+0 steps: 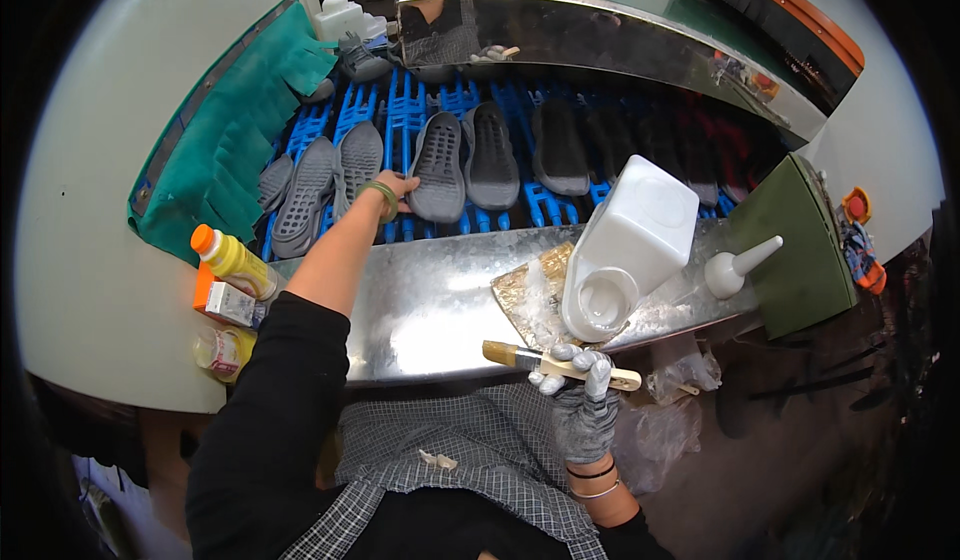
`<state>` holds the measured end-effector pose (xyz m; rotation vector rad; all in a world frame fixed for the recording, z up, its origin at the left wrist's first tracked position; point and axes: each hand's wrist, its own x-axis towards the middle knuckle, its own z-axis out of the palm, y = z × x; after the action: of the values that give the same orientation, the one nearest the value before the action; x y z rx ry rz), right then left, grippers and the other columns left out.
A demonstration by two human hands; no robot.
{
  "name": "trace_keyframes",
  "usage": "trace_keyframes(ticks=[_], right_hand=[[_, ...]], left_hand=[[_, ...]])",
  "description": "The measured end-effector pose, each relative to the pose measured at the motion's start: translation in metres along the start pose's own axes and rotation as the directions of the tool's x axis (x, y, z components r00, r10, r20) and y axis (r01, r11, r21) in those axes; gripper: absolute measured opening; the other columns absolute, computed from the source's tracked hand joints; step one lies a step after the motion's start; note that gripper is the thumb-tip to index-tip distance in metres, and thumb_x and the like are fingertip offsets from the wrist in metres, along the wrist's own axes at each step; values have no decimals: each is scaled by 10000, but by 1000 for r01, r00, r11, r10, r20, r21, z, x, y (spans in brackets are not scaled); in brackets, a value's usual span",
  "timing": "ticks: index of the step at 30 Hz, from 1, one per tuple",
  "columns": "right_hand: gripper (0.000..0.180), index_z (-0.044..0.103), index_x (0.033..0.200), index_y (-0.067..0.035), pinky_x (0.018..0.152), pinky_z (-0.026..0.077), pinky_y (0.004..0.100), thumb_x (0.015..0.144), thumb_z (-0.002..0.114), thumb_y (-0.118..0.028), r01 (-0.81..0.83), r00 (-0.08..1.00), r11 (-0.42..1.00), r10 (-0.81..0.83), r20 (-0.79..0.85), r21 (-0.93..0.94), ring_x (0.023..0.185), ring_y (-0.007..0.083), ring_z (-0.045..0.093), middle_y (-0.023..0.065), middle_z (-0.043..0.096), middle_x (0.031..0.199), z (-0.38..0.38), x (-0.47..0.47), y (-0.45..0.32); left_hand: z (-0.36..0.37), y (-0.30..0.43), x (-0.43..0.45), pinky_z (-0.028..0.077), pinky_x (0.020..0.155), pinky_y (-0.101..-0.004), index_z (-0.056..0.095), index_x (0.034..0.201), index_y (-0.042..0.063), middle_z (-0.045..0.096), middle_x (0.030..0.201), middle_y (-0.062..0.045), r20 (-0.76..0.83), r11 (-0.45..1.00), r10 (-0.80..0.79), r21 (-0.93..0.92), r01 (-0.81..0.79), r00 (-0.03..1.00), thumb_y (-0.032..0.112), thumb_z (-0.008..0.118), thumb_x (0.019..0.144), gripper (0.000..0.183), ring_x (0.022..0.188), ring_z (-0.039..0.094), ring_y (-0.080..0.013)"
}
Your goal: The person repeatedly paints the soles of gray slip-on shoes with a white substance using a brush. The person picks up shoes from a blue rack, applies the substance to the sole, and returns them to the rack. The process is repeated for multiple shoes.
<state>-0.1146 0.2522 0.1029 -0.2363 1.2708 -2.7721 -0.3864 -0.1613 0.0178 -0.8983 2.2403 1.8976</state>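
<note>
My left hand, bare and with a green bangle at the wrist, grips the left edge of a grey shoe sole. Part of its fingers is hidden beside that sole, which lies on blue conveyor slats. My right hand wears a grey-and-white glove and holds a flat paintbrush by its wooden handle, bristles pointing left. Just beyond the brush, a white plastic container leans with its round opening towards me; pale liquid shows in the opening. Beneath it is a tan, residue-coated sheet.
More soles line the conveyor on both sides. A metal ledge runs along its near edge. Yellow bottles and small boxes stand left; a white nozzle bottle is right. Green strip curtain and metal hood border the conveyor.
</note>
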Motion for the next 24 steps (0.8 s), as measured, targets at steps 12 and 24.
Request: trace_keyframes(ticks=[12,24], right_hand=[[260,599,1038,-96,792,555,354,1049,532,-347,-13,1000,999,14,-16,38,715,173,600,98,625,1068,8,-5,-6],[365,626,1116,-34,739,507,292,1040,541,-381,258,876,618,-474,-91,-743,809,144,606,61,646,968,-60,38,-82]], left_hand=[[-106,-22,-24,441,1057,-515,491,1424,-27,488,1457,-267,-379,688,247,716,114,892,408,762,825,789,1315,497,-436],[-102,-60,-153,482,1083,-526,484,1381,-27,581,1370,-179,229,458,319,-887,62,920,213,655,954,519,1237,588,-328]])
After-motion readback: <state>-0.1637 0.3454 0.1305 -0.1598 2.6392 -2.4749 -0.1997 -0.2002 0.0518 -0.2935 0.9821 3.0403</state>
